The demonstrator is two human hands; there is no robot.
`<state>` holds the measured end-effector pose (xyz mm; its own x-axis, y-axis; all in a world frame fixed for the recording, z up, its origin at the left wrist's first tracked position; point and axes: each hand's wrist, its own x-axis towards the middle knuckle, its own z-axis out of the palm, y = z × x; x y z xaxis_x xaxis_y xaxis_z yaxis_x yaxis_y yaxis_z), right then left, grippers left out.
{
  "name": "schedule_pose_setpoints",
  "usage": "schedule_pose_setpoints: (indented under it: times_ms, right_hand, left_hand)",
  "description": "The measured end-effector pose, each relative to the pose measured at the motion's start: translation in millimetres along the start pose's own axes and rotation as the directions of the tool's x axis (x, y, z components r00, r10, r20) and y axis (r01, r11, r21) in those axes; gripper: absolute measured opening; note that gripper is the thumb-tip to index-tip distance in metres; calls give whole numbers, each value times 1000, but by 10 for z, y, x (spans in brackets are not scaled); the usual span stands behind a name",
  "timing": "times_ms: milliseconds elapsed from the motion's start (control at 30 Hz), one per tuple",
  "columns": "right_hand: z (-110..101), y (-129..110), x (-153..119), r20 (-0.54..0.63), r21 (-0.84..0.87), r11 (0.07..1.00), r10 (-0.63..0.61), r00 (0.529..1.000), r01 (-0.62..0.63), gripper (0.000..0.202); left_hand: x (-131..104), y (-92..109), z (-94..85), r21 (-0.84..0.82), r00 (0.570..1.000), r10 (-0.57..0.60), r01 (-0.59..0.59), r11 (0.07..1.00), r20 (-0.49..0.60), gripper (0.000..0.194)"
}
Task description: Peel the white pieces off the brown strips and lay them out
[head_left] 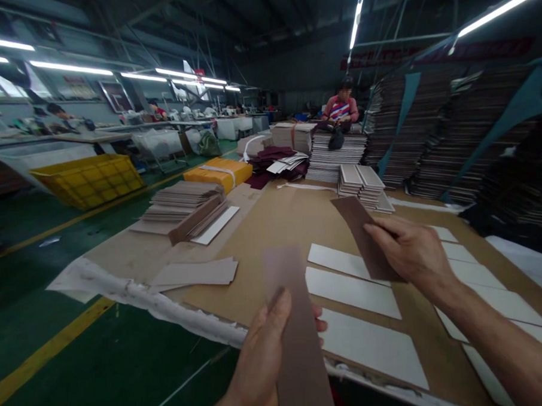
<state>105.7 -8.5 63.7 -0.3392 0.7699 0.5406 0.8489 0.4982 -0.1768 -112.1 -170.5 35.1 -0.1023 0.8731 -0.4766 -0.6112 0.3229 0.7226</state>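
Observation:
My left hand is closed around a greyish-brown rectangular strip near the table's front edge, thumb on its face and fingertips showing at the far side. I cannot tell whether this is one strip or a thin stack. In my right hand is a darker brown strip, gripped by its edge and slightly bent. It hangs over the white rectangular panels laid in a column on the table, partly covering the farthest one. Another column of white panels lies under and beyond my right forearm.
Brown paper covers the table. To the left are loose grey strips and a stack of brown boards. Behind are a yellow bundle, small stacked white panels and a seated person. Tall board stacks rise at right.

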Motion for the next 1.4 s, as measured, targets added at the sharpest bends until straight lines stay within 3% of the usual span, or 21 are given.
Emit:
schedule_pose_setpoints:
  times_ms: [133, 267, 400, 600, 700, 800, 833, 867, 900, 967, 1067, 1133, 1200, 1267, 1300, 1400]
  right_hand:
    - [355, 298, 358, 218, -157, 967, -162, 962, 199, 26]
    - [740, 242, 366, 353, -206, 939, -190, 916, 274, 26]
    - [921, 198, 312, 420, -212, 935, -176, 890, 285, 18]
    - [792, 154, 344, 499, -81, 962, -186, 846, 260, 15]
    - [556, -86, 236, 480, 72, 978, -206, 853, 195, 26]
    - [286, -472, -74, 482, 323, 940, -266, 835, 113, 32]
    - [215, -604, -203, 497, 455, 890, -290, 818, 39, 34]
    - [161, -722, -330, 529, 655, 740, -306, 792, -152, 32]
    - [127, -818, -444, 559, 753, 584, -322, 764, -304, 31]
    - [107, -918, -602, 604, 794, 304, -308, 735, -526, 32]
    - [119, -808, -627, 680, 733, 155, -157, 716, -662, 41]
    - [107, -600, -524, 682, 717, 207, -14, 731, -666, 46]
    - [77, -340, -357, 539, 692, 527, 79, 839, -494, 43]
    - [53, -68, -151, 309, 472, 863, 30, 951, -181, 39]
    - [54, 63, -42, 222, 330, 942, -14, 975, -62, 37]
    - [147, 401, 266, 157, 90, 995, -66, 985, 52, 34]
  left_hand:
    - [38, 87, -156, -105, 986, 18, -35, 994, -164, 37]
    - [62, 140, -281, -120, 970, 37, -68, 990, -241, 46]
    - [68, 186, -335, -100, 955, 48, -80, 992, -292, 45]
    - [122, 145, -297, -70, 959, 99, -121, 990, -264, 43]
    - [154, 110, -259, 42, 954, 197, -192, 980, -227, 51]
    - [171, 102, -188, 80, 954, 258, -249, 965, -154, 59]
    - [170, 101, -149, 85, 952, 277, -268, 960, -129, 63]
    - [167, 98, -104, 95, 949, 295, -285, 954, -115, 67]
    - [162, 92, -54, 112, 945, 308, -296, 949, -107, 70]
    - [156, 65, 47, 142, 945, 316, -303, 943, -81, 71]
    - [193, -1, 147, 102, 946, 323, -325, 940, 41, 58]
    - [249, -38, 148, 69, 933, 344, -352, 934, 105, 49]
    - [305, -51, 92, 92, 928, 360, -369, 925, 101, 42]
    - [341, -36, -4, 154, 928, 366, -373, 915, 73, 38]
    - [349, -22, -59, 186, 926, 374, -378, 907, 59, 37]
    - [349, 33, -211, 278, 918, 395, -385, 880, 22, 38]
